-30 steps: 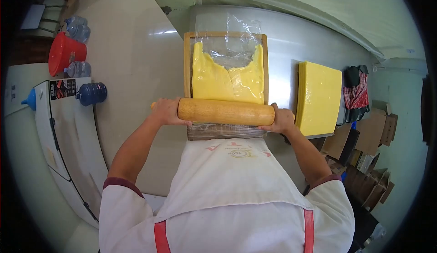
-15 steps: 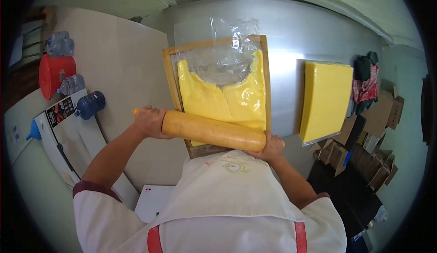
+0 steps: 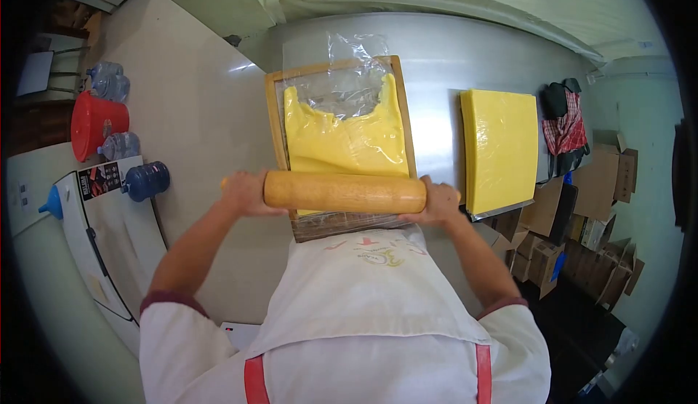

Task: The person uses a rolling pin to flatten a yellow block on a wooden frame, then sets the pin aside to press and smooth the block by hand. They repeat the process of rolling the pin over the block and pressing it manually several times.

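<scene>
A large wooden rolling pin (image 3: pixel 345 192) lies across the near part of a yellow slab (image 3: pixel 342 148). My left hand (image 3: pixel 248 194) is closed around its left handle, and the right handle is in my closed right hand (image 3: pixel 438 202). The slab sits under clear plastic film (image 3: pixel 338 91) inside a wooden frame (image 3: pixel 408 124). Its far edge is uneven, with a curved gap in the middle. The plastic sticks out past the frame's far side.
On the metal table (image 3: pixel 436 48), a stack of yellow sheets (image 3: pixel 503 153) stands right of the frame, with a red checked cloth (image 3: pixel 565 128) beyond it. Cardboard boxes (image 3: pixel 600 178) are at the right. A red bucket (image 3: pixel 98 126) and water bottles (image 3: pixel 147 181) are at the left.
The rolling pin, tilted before, now lies nearly level and slightly farther from my body, both hands still on it. The slab's split near the middle is no longer clearly visible. The view has shifted.
</scene>
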### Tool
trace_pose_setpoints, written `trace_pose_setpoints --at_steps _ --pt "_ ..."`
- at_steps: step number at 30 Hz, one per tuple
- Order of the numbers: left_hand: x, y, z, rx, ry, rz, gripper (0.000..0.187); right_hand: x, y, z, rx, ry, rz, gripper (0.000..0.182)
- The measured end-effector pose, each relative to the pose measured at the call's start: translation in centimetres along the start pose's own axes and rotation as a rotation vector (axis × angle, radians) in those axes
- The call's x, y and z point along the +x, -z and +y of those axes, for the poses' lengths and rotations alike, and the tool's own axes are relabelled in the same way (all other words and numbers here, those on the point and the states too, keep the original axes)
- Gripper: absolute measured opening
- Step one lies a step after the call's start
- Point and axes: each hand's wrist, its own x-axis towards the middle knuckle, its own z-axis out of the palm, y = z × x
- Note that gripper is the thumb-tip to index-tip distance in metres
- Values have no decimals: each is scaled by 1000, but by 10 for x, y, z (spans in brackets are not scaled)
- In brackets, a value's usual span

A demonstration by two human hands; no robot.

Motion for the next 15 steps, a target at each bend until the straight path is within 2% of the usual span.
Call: trace_pose_setpoints --at_steps 3,6,9,11,14,15 --pt "-14 -14 40 -130 190 50 92 27 30 27 -180 184 159 99" --pt "-4 -42 37 -195 158 273 89 61 37 44 -135 278 142 98" --pt "1 -59 29 -192 129 318 84 69 41 41 -160 359 222 87" --pt "15 -60 18 -133 95 278 83 79 36 41 -137 390 280 83" --pt "27 -42 16 -153 139 108 86 101 38 47 -173 611 470 90" --pt "23 -35 19 -165 171 40 88 103 42 43 -195 469 188 93"
